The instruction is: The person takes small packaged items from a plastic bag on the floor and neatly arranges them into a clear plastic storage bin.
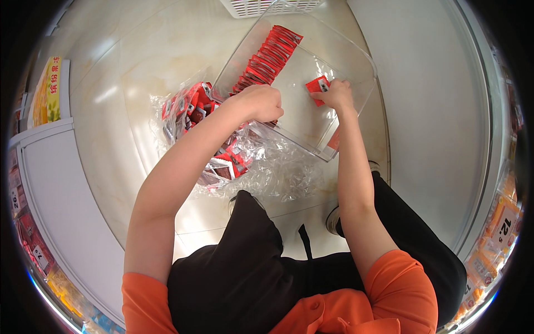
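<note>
A clear plastic bin [356, 47] stands on the floor before me, with a row of small red snack packets [270, 58] standing on edge along its left side. My right hand [338, 96] is closed on a single red packet [318, 86] over the right half of the bin. At the near end of the row, my left hand [261, 103] is curled closed; its fingertips are hidden, so what it grips cannot be made out. Left of the bin and partly under my left forearm lies a crumpled clear plastic bag [267, 167] holding many loose red packets [192, 106].
A white slotted basket [250, 8] stands beyond the bin. White shelf units flank the tiled floor, one at the left [67, 183] and one at the right [434, 111], with packaged goods along their outer edges. My knees and a shoe [334, 221] are close to the bag and bin.
</note>
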Available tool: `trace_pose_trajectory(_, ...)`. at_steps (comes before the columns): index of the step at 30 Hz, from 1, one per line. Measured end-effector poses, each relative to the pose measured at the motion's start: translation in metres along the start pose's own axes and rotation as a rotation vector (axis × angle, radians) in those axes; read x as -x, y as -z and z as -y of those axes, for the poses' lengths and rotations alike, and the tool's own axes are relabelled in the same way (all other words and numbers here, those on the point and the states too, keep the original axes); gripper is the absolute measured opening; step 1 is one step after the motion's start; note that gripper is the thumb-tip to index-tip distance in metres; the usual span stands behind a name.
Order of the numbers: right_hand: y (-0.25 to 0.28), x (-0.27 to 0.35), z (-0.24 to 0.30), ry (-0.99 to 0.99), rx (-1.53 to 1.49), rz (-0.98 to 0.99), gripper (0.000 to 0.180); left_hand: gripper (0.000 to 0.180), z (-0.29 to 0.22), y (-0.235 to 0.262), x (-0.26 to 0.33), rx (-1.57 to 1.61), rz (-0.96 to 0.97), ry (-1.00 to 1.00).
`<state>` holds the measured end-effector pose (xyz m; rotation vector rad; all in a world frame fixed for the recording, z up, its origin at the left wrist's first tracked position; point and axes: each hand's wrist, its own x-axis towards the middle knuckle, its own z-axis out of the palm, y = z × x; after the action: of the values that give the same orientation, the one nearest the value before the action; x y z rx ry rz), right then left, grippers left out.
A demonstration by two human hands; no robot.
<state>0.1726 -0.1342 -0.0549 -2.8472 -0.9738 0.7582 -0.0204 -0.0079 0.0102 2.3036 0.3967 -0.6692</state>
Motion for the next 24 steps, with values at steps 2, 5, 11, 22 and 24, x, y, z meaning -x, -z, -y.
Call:
trace_pose_trajectory(2, -0.005, 0.0, 0.001, 0.032, -0.082, -0.038, 0.049, 0.027, 0.003, -0.005, -0.002, -0.017, -0.107, -0.028)
trace_pose_trajectory(5, -0.006, 0.027, 0.023, 0.22, -0.286, -0.035, 0.034, 0.024, 0.009, -0.014, -0.005, -0.051, -0.235, -0.038)
trace_pose_trajectory(11, -0.015, 0.058, 0.042, 0.432, -0.473, 0.256, 0.017, 0.024, 0.008, -0.016, -0.005, -0.106, -0.522, -0.027)
trace_pose_trajectory(22, -0.025, 0.061, 0.04, 0.609, -0.591, 0.431, 0.019, 0.026, 0.012, -0.008, -0.01, 0.192, -0.194, -0.106)
trace_pose_trajectory(24, -0.02, 0.063, 0.043, 0.564, -0.531, 0.454, 0.017, 0.028, 0.009, -0.005, -0.009, 0.137, -0.123, -0.056)
